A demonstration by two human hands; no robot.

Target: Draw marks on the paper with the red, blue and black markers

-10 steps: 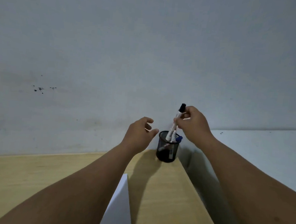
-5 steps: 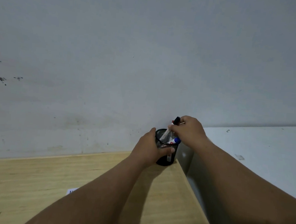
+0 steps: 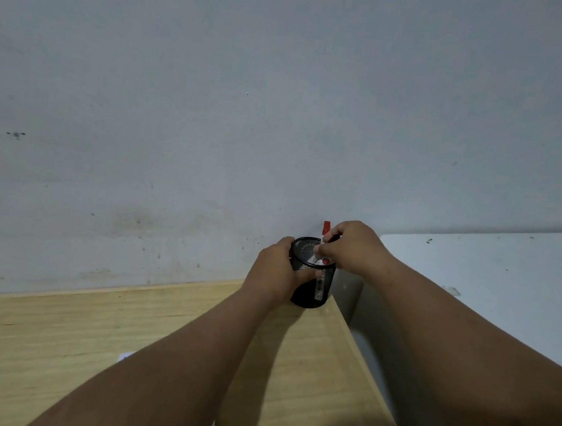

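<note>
A black mesh pen cup [image 3: 316,293] stands at the far right corner of the wooden table [image 3: 54,345], against the wall. My left hand [image 3: 274,272] is wrapped around the cup's left side. Over the cup's rim, my right hand [image 3: 355,247] pinches a marker whose red cap [image 3: 326,226] sticks up behind the fingers. A white marker barrel [image 3: 313,259] shows inside the cup. The blue and black markers are not visible. Only a small corner of the white paper [image 3: 125,356] peeks out from under my left forearm.
A grey wall [image 3: 282,110] rises right behind the cup. To the right stands a white table [image 3: 489,284], with a dark gap [image 3: 363,341] between it and the wooden table's right edge.
The black-capped marker went down into the cup. My left hand closed around the cup. My right hand now grips a red-capped marker at the rim.
</note>
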